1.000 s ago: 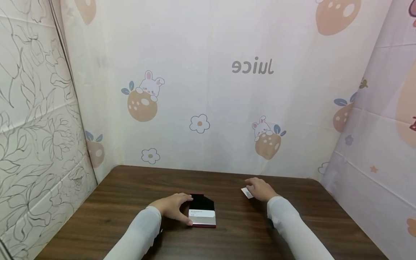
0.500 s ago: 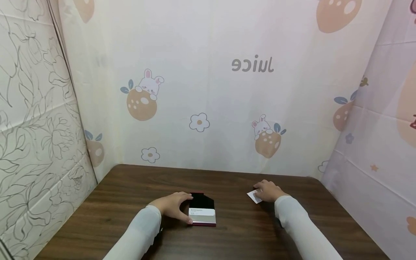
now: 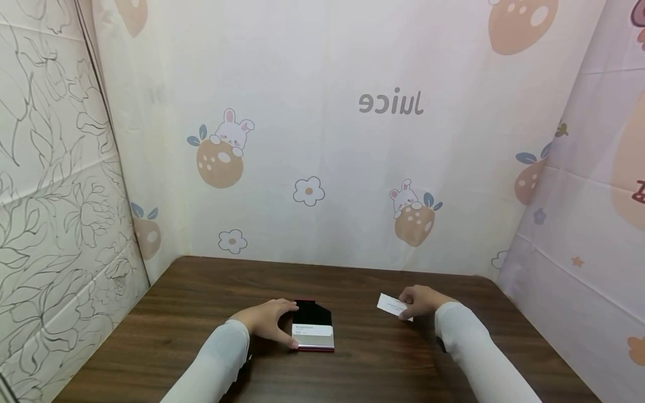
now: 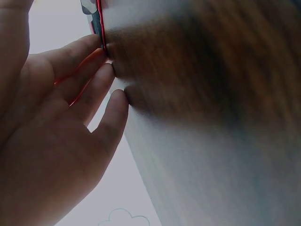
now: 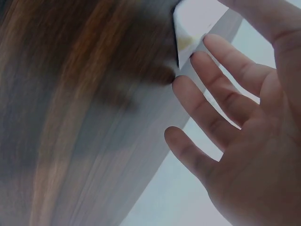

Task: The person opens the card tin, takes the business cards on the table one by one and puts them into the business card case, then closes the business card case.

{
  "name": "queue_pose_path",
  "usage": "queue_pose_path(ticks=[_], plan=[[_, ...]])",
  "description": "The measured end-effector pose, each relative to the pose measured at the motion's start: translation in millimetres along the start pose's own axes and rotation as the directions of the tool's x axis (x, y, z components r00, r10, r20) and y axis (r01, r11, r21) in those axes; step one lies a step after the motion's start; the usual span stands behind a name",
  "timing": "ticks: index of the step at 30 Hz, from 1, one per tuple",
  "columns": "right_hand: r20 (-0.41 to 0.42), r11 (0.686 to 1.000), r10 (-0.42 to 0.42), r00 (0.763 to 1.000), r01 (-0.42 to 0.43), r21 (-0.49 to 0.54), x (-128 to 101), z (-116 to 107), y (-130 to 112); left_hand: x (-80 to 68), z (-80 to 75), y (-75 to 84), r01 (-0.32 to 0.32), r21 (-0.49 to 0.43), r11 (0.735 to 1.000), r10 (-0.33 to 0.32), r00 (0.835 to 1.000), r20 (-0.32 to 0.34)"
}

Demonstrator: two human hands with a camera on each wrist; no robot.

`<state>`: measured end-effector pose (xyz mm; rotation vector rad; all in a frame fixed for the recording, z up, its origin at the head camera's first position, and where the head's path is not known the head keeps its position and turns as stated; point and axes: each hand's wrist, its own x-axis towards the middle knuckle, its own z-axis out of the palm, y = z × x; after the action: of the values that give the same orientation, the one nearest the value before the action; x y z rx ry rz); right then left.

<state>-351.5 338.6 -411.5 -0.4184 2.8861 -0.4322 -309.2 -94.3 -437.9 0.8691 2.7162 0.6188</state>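
A business card case [image 3: 313,313] with red edges lies on the table, its black inside facing up and a white card [image 3: 312,330] lying across its middle. My left hand [image 3: 267,320] holds it by the left side, thumb at the near corner and fingers at the far one. In the left wrist view, fingertips touch the red edge of the case [image 4: 101,28]. To the right, a white business card [image 3: 389,304] with small print is pinched between the thumb and fingers of my right hand [image 3: 425,301], which covers its right end. The right wrist view shows part of that card [image 5: 195,21].
The dark wood table [image 3: 353,369] runs back to a printed curtain [image 3: 322,140]. Curtains also stand along the left [image 3: 55,184] and right [image 3: 579,224] sides.
My right hand has shifted slightly right and nearer, and has turned the business card so that more of its face shows. My left hand and the card case have stayed in place.
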Motion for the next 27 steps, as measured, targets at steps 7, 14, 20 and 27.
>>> queue_pose_path(ticks=[7,14,20,27], plan=[[-0.040,0.999,0.052,0.998,-0.052,0.010,-5,3,1,-0.3,-0.4,0.5,-0.008,0.000,1.000,0.008,1.000,-0.001],[-0.043,0.993,0.114,0.993,-0.116,-0.030,-3,7,-6,0.8,1.6,-1.4,-0.008,-0.015,1.000,0.008,1.000,0.000],[-0.062,0.994,0.100,0.993,-0.102,-0.033,0,10,-7,0.1,0.9,0.0,-0.016,-0.026,1.000,0.016,1.000,0.000],[-0.006,0.995,0.040,0.999,-0.040,0.091,5,11,4,-1.2,-0.3,1.3,-0.008,-0.016,1.000,0.008,1.000,0.005]])
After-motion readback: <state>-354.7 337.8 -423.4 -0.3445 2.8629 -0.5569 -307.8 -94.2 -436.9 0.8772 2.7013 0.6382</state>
